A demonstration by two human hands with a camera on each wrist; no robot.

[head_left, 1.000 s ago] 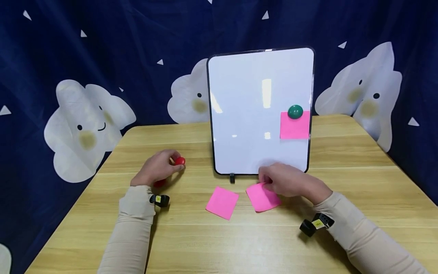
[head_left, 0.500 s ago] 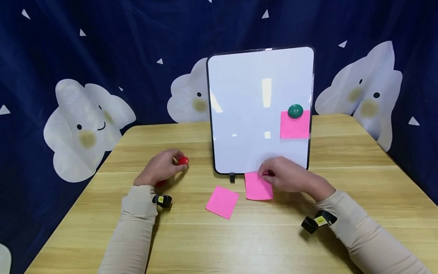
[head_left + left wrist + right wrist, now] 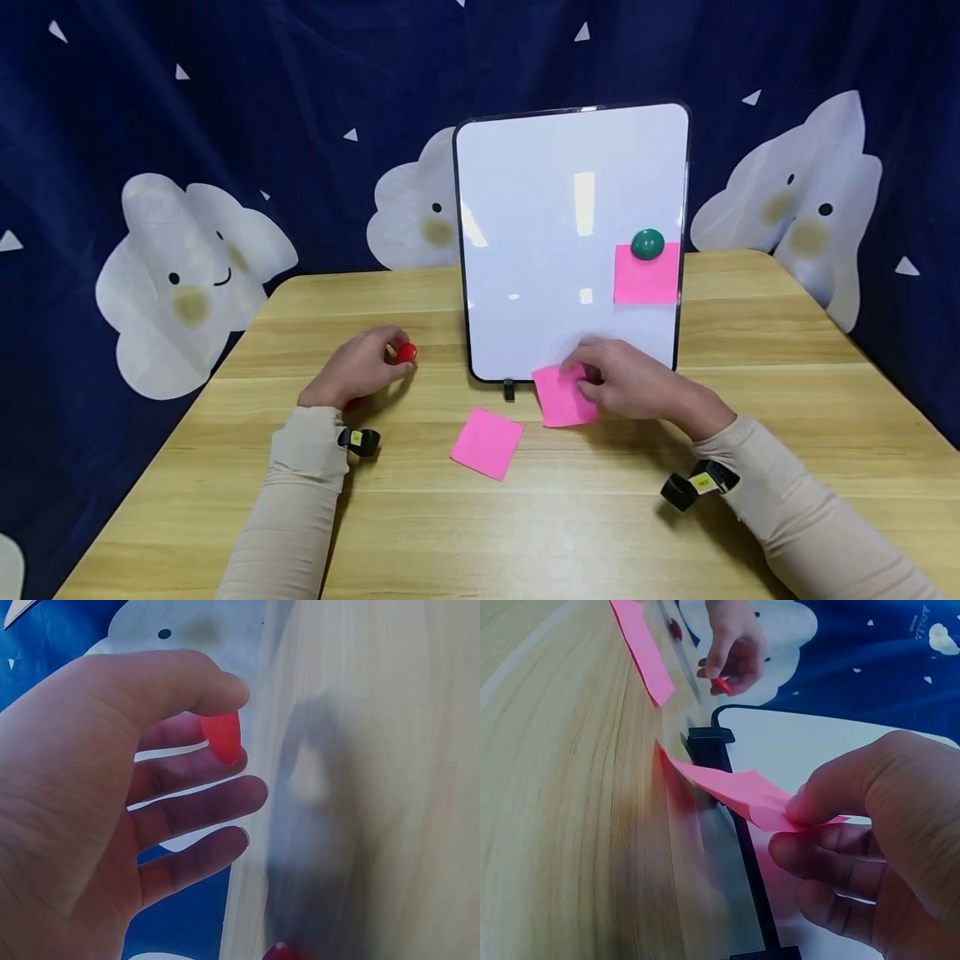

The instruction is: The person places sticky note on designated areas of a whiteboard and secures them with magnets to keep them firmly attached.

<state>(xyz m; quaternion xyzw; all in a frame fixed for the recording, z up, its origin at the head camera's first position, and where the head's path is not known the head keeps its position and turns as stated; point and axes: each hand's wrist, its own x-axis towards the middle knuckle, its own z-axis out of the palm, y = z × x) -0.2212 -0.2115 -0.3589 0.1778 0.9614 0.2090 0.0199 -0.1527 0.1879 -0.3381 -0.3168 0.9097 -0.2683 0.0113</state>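
Between thumb and fingers, my left hand (image 3: 358, 365) pinches a round red magnet (image 3: 407, 353) over the left part of the table; the left wrist view shows the red magnet (image 3: 223, 736) edge-on. My right hand (image 3: 633, 382) grips a pink sticky note (image 3: 562, 398) by its upper right side, at the lower edge of the whiteboard (image 3: 540, 250). In the right wrist view the held sticky note (image 3: 742, 793) is bent and its far corner points down toward the tabletop. A second pink sticky note (image 3: 487, 444) lies flat on the table between the hands.
On the board's right side a green magnet (image 3: 647, 244) holds a pink note (image 3: 645, 282). A small black foot (image 3: 509, 390) juts out below the board. Another red magnet (image 3: 283, 952) sits on the table under the left hand. A dark blue curtain (image 3: 315, 100) hangs behind.
My right hand has lifted the sticky note from the table and carried it up and slightly left to the board's lower edge. My left hand has shifted slightly right with the red magnet.
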